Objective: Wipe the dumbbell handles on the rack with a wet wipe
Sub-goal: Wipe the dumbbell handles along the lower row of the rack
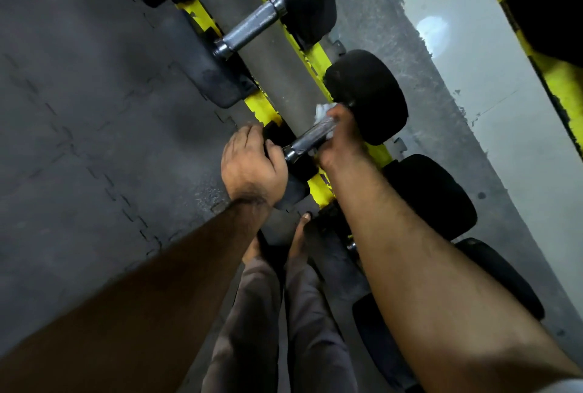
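Right hand (342,137) wiping dumbbell handle (310,137), wet wipe (325,110) in grip

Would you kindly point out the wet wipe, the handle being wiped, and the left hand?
wet wipe (322,110): head view, white bunch above the fingers.
dumbbell handle (310,137): head view, bare knurled middle.
left hand (249,165): head view, back of hand.

Under your right hand's fingers (339,127) the handle (310,137) is knurled, shiny metal, the wipe (325,110) soft white cloth; your left hand's fingers (255,143) curl over a matt black rubber head (293,184); the rack (318,58) wears chipped yellow paint
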